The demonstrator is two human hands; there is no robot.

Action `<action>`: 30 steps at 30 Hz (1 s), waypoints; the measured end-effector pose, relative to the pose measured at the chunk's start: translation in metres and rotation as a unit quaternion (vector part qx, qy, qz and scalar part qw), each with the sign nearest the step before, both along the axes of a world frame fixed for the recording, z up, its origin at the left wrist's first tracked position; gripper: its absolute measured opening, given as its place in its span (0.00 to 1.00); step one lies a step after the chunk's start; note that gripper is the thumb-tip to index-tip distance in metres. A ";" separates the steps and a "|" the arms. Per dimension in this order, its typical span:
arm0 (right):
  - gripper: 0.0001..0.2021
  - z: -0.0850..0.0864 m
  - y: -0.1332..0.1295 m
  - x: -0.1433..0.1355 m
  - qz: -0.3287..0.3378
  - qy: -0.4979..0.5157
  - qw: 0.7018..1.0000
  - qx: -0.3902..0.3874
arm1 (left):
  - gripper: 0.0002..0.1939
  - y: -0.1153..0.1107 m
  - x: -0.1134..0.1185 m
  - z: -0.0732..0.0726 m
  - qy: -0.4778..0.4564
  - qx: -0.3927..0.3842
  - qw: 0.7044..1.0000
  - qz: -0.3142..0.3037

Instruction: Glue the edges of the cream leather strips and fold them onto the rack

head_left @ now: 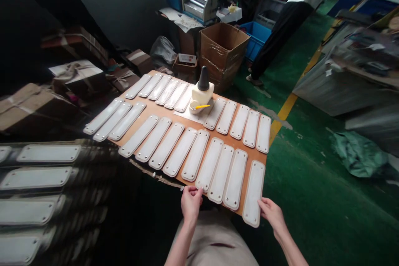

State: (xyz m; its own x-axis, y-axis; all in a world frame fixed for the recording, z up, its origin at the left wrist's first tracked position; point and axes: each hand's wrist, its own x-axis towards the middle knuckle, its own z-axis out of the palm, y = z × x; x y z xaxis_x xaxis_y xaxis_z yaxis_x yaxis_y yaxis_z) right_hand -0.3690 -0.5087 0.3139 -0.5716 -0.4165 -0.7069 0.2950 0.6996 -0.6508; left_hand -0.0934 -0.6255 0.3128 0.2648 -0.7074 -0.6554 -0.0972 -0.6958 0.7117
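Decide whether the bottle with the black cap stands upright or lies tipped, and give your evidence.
Upright: its black cap points up, above the cream body of the bottle.

On the brown board (215, 131), I see rows of white strips (230, 116) beyond my hands, around a black-capped bottle (203, 87).

The left hand (191, 203) is at the near edge of the orange-brown worktop (236, 144), by the end of a white strip (209, 164), while the right hand (272, 212) touches the long side of the rightmost front strip (254, 193). More strips lie in two rows around a cream bottle (202, 91) with a black cap (203, 78), and a yellow stick (203, 107) rests in the small cup (193, 107) beside it.
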 end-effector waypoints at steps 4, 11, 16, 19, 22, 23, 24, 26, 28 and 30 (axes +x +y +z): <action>0.20 0.010 0.019 -0.014 -0.049 -0.019 0.998 -0.033 | 0.15 -0.002 -0.006 0.013 0.072 0.011 0.994 0.086; 0.20 0.018 0.021 0.002 -0.098 -0.230 0.959 -0.135 | 0.15 0.005 -0.002 0.029 0.141 0.031 0.978 0.148; 0.22 0.013 0.008 0.019 -0.083 -0.262 0.951 -0.139 | 0.10 0.004 -0.007 0.035 0.182 0.067 0.971 0.137; 0.22 0.015 0.004 0.025 -0.087 -0.239 0.960 -0.114 | 0.09 0.004 -0.012 0.039 0.192 0.073 0.972 0.115; 0.24 0.020 -0.001 0.031 -0.075 -0.227 0.966 -0.099 | 0.08 0.007 -0.017 0.041 0.179 0.064 0.975 0.111; 0.26 0.022 -0.003 0.033 -0.068 -0.227 0.967 -0.095 | 0.07 0.008 -0.019 0.041 0.172 0.060 0.977 0.111; 0.28 0.024 -0.005 0.035 -0.061 -0.228 0.968 -0.089 | 0.07 0.008 -0.021 0.041 0.164 0.057 0.979 0.110; 0.32 0.027 -0.010 0.038 -0.044 -0.219 0.972 -0.076 | 0.06 0.008 -0.024 0.042 0.147 0.056 0.982 0.106; 0.36 0.029 -0.011 0.041 -0.017 -0.191 0.980 -0.060 | 0.07 0.007 -0.029 0.046 0.128 0.057 0.985 0.105; 0.41 0.032 -0.009 0.044 0.036 -0.134 0.989 -0.046 | 0.09 0.009 -0.035 0.053 0.106 0.059 0.986 0.115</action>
